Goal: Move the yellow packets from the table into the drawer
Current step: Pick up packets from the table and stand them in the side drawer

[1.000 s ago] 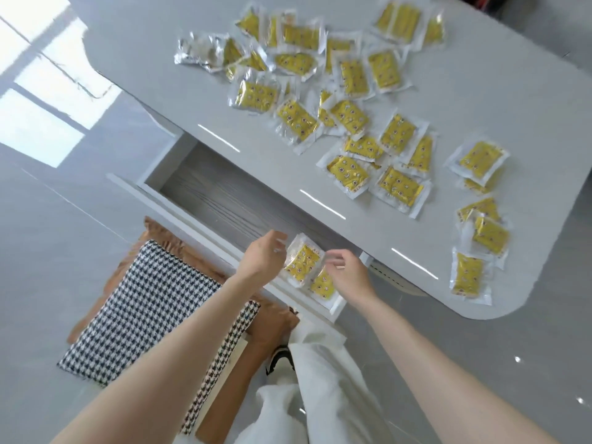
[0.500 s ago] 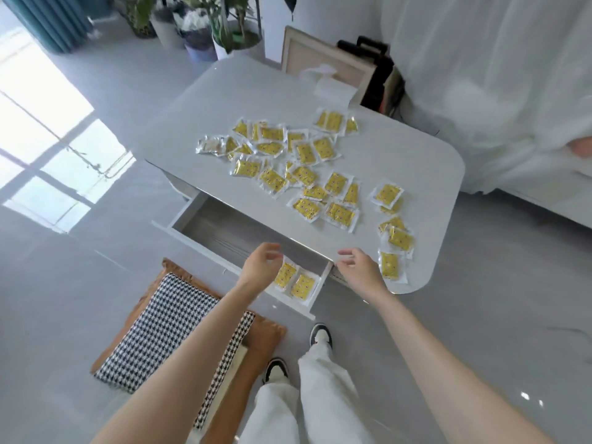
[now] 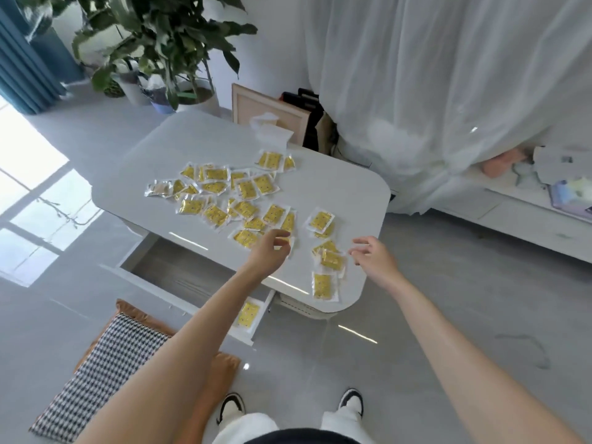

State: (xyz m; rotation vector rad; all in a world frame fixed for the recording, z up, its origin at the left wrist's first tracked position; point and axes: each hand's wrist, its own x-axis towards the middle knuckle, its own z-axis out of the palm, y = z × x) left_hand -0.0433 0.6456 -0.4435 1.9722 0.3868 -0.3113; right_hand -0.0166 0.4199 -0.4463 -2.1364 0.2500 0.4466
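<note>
Left hand (image 3: 267, 251) newly over half-hidden packet (image 3: 282, 241)

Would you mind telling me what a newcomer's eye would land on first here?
The yellow packets scattered across the white table, mid-frame, stand out first. Under its near edge the drawer stands open, one packet at its right end. The left hand and right hand reach toward the nearest packets.

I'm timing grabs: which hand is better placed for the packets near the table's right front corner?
Right. The right hand hovers open beside that pile; the left hand is over another packet farther left.
</note>
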